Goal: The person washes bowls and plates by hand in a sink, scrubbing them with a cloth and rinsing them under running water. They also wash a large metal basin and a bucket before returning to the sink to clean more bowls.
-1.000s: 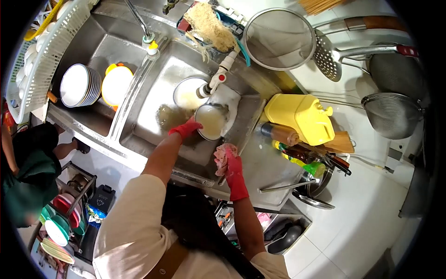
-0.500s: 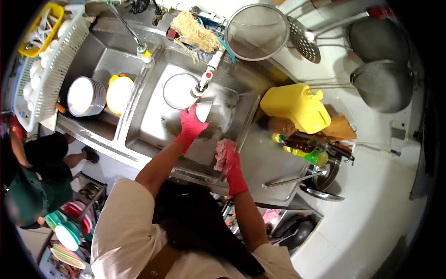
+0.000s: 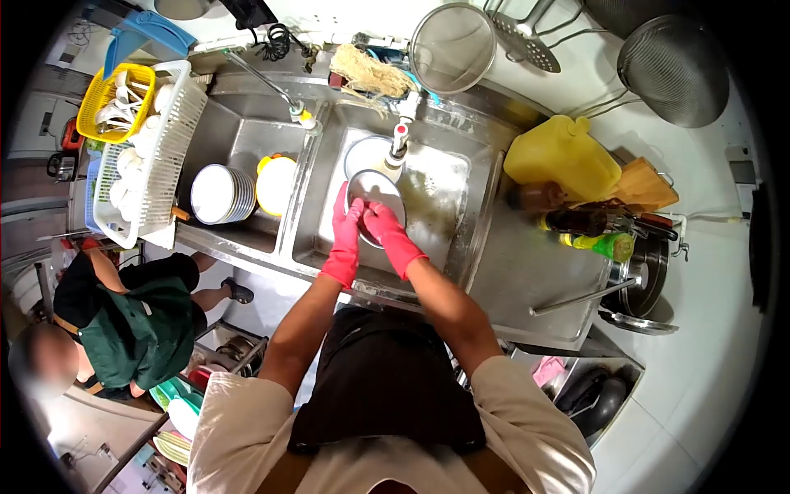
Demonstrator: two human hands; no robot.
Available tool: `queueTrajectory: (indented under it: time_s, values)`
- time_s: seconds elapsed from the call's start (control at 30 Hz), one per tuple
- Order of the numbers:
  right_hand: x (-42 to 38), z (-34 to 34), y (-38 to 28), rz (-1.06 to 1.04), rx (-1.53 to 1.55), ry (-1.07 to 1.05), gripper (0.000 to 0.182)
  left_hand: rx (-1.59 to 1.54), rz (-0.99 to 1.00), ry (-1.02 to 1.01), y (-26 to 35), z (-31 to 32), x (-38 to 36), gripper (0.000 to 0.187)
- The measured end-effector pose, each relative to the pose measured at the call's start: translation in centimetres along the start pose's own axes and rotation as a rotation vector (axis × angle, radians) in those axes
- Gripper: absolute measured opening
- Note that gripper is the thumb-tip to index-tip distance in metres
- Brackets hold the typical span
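A white bowl with a dark rim (image 3: 380, 183) is tilted over the middle sink basin (image 3: 451, 232). My left hand (image 3: 346, 230), in a pink-red rubber glove, grips the bowl at its left side. My right hand (image 3: 388, 229), gloved the same way, reaches over the near rim with its fingers closed inside the bowl, close to the left fingers. Whether it holds a cloth there is hidden. Behind this bowl, under the white tap (image 3: 400, 140), another round white dish (image 3: 359, 154) lies in the basin.
The left basin holds stacked white bowls (image 3: 216, 194) and a yellow-orange dish (image 3: 277, 186). A white basket (image 3: 169, 136) of dishes stands left. On the right are a yellow jug (image 3: 559, 156) and bottles (image 3: 576, 222). Strainers (image 3: 453, 48) hang behind. Another person (image 3: 148, 329) is at left.
My right hand has left the sink's front edge, where it held a pink cloth, and joined my left hand at the bowl. The bowl's inside now faces me. The view has shifted.
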State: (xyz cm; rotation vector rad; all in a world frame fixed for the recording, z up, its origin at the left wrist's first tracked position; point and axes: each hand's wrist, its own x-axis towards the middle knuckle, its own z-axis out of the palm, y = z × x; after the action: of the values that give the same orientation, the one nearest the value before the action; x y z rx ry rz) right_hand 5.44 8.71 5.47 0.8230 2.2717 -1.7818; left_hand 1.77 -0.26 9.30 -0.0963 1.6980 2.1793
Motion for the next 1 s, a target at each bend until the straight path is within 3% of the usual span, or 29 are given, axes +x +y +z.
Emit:
queueTrajectory:
  time_s: [0.07,0.1,0.13,0.17,0.2,0.27,0.3,0.37,0.4,0.47,0.5,0.53,0.6,0.63,0.7,0.73,0.8,0.83,0.87,0.93,0.97,1.0]
  values:
    - [-0.9,1.5,0.1,-0.008,0.462,-0.118,0.027,-0.046,-0.008,0.072,0.9,0.7,0.0,0.05]
    - [-0.8,1.0,0.5,-0.01,0.46,-0.122,0.027,-0.13,-0.114,0.106,1.5,0.5,-0.3,0.051]
    - [-1.2,-0.7,0.5,-0.044,0.062,-0.248,0.022,-0.214,-0.222,0.144,2.2,0.3,-0.8,0.053]
    - [-1.2,-1.8,1.0,-0.08,-0.335,-0.368,0.018,-0.243,-0.146,0.118,1.5,-0.4,-0.9,0.057]
    - [-0.8,-2.5,1.3,-0.081,-0.33,-0.369,0.018,-0.225,-0.066,0.102,0.5,-0.4,-1.3,0.056]
    - [0.3,-2.7,3.3,-0.274,-0.662,-0.209,0.016,-0.184,-0.102,0.109,-0.9,-0.5,-2.4,0.056]
    - [0.7,-2.0,3.9,-0.268,-0.657,-0.203,0.016,-0.217,-0.133,0.09,-1.7,-0.9,-2.5,0.051]
    - [1.0,-0.5,3.8,-0.372,-0.096,0.433,0.019,-0.207,-0.202,0.075,-1.9,-0.5,-2.4,0.048]
    - [1.2,0.2,3.6,-0.373,-0.096,0.431,0.019,-0.2,-0.265,0.064,-1.9,-0.3,-2.1,0.046]
    - [0.8,0.5,1.5,0.233,0.569,0.036,0.025,-0.156,-0.251,0.038,-1.9,-0.5,-1.0,0.042]
    - [0.0,-0.2,0.2,0.31,0.514,-0.184,0.034,-0.222,-0.315,-0.01,-1.5,-0.6,-0.2,0.043]
    - [-0.6,-0.7,0.4,0.306,0.513,-0.184,0.034,-0.288,-0.379,-0.058,-0.9,-0.6,0.1,0.044]
    - [-1.2,-2.2,1.7,-0.098,-0.095,-0.44,0.022,-0.37,-0.339,-0.037,1.5,0.9,-0.3,0.045]
    - [-0.4,-2.1,3.4,-0.097,-0.092,-0.438,0.022,-0.332,-0.329,-0.017,1.2,0.7,-0.4,0.045]
    - [2.9,-1.3,7.2,0.052,-0.63,-0.077,0.025,-0.317,-0.308,-0.032,0.4,0.5,-0.5,0.045]
    - [2.0,-2.1,5.2,0.054,-0.629,-0.072,0.025,-0.316,-0.309,-0.038,-0.6,0.4,-0.5,0.045]
    - [-1.2,-3.7,-1.9,0.067,0.248,0.281,0.021,-0.299,-0.381,0.025,-2.4,0.2,-0.5,0.045]
    - [2.3,-0.5,2.9,-0.317,0.231,0.45,0.012,-0.236,-0.312,0.004,-1.5,1.0,-1.0,0.043]
    - [1.3,-1.0,1.7,-0.314,0.233,0.447,0.012,-0.234,-0.315,0.007,-1.6,0.8,-0.7,0.043]
    - [-0.5,-2.5,-0.5,0.164,0.724,-0.464,0.008,-0.145,-0.318,0.035,-1.4,0.4,0.8,0.042]
    - [-0.4,-2.7,1.0,0.171,0.909,-0.749,0.009,-0.408,-0.384,-0.18,0.1,-0.2,0.7,0.041]
    - [-0.2,-3.1,2.4,0.171,0.909,-0.75,0.009,-0.376,-0.329,-0.04,1.0,0.5,0.6,0.041]
